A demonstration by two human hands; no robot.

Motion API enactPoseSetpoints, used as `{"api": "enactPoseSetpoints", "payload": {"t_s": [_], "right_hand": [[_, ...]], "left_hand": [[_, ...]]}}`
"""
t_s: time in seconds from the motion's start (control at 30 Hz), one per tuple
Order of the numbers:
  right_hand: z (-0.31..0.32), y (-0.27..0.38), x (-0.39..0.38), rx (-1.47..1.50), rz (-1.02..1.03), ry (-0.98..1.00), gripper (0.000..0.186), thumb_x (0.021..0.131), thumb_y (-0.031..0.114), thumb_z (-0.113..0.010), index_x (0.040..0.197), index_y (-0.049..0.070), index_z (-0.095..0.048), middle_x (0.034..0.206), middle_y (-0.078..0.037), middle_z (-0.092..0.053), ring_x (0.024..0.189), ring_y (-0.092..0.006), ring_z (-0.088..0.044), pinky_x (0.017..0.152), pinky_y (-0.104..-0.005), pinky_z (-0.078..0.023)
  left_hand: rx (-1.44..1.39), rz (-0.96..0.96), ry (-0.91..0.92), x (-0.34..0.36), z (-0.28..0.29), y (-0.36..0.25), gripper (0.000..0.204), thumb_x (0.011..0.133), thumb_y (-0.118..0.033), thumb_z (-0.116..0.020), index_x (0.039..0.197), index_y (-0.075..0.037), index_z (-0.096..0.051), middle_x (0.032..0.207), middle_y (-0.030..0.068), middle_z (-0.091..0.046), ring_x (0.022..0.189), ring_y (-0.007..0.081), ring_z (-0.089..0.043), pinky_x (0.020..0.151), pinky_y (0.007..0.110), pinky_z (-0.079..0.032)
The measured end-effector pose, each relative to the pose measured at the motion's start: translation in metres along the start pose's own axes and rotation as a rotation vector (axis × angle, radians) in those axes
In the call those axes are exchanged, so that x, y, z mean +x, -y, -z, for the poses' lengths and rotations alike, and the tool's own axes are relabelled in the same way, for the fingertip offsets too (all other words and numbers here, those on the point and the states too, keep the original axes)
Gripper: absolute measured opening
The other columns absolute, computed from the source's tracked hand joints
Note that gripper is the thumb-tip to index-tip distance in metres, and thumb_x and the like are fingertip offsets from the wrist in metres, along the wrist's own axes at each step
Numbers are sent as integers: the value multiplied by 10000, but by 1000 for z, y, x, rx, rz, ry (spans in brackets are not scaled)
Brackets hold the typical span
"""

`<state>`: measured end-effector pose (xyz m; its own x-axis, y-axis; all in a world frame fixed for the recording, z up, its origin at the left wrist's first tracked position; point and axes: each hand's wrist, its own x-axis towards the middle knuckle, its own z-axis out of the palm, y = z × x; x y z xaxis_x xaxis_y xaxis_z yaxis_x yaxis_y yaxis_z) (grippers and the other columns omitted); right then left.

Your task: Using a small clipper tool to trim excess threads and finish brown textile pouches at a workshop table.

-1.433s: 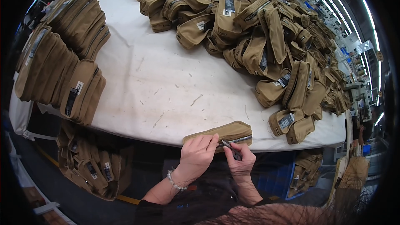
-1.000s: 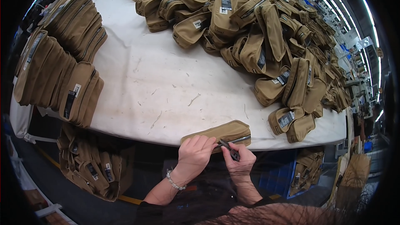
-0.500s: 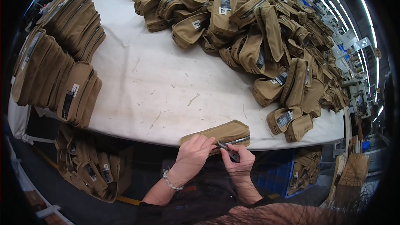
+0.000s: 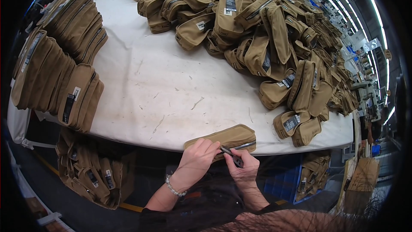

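Note:
A tan fabric zip pouch [image 4: 227,135] lies at the near edge of the table, its dark zipper side toward me. My left hand [image 4: 197,158], with a beaded bracelet on the wrist, is closed at the pouch's near left side, fingertips pinched on its edge. In my right hand [image 4: 243,168] is a small pair of dark metal thread snips [image 4: 232,154], held between thumb and fingers. Their tips reach the zipper side, close beside my left fingertips. Whatever lies between the tips is too small to make out.
A large heap of tan pouches [image 4: 274,38] covers the far and right parts of the white table [image 4: 141,86]. Stacked pouches [image 4: 43,73] stand at the left. Below the table are a box of pouches [image 4: 92,174] at left and a blue crate [image 4: 279,180] at right.
My right hand and the snips have shifted slightly left, nearer my left fingertips. The pouch stays in place under my left hand.

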<state>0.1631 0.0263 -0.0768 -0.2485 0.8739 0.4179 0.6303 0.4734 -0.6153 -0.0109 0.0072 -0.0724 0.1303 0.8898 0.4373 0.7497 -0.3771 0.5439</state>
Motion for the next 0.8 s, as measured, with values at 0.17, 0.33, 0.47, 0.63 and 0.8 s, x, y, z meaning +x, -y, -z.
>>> {"api": "enactPoseSetpoints", "payload": {"t_s": [0.17, 0.33, 0.47, 0.63, 0.8], "right_hand": [[-1, 3, 2, 14, -1, 2, 200, 748, 95, -809, 867, 21, -665, 661, -86, -650, 539, -203, -640, 507, -290, -495], [1, 7, 3, 26, -41, 7, 199, 757, 94, -805, 874, 24, -660, 679, -95, -661, 553, -206, -652, 512, -287, -498], [1, 7, 3, 32, -46, 17, 194, 765, 94, -798, 878, 22, -656, 692, -101, -668, 567, -211, -661, 522, -291, -503], [3, 10, 5, 55, -101, 61, 181, 780, 94, -785, 874, 22, -650, 730, -109, -687, 617, -233, -687, 549, -299, -519], [3, 8, 5, 73, -131, 67, 177, 779, 90, -783, 867, 23, -646, 751, -112, -697, 642, -236, -699, 560, -298, -527]], "left_hand": [[14, -2, -27, -1, -2, 0, 234, 824, -137, -674, 1009, -2, -633, 777, 54, -532, 765, 195, -542, 654, 306, -477], [-20, 22, -87, 2, -2, -3, 209, 778, -80, -719, 964, 0, -666, 742, 72, -566, 694, 235, -566, 596, 340, -485], [-9, 19, -92, -1, -2, -3, 213, 772, -72, -722, 962, 6, -664, 735, 74, -562, 683, 240, -564, 579, 339, -482], [-5, 20, -111, -1, -3, -4, 207, 774, -71, -720, 956, 9, -664, 730, 78, -561, 676, 242, -563, 576, 341, -480], [-8, 17, -119, 0, -4, -4, 199, 776, -71, -720, 950, 8, -665, 724, 77, -559, 674, 241, -563, 575, 340, -480]]}}
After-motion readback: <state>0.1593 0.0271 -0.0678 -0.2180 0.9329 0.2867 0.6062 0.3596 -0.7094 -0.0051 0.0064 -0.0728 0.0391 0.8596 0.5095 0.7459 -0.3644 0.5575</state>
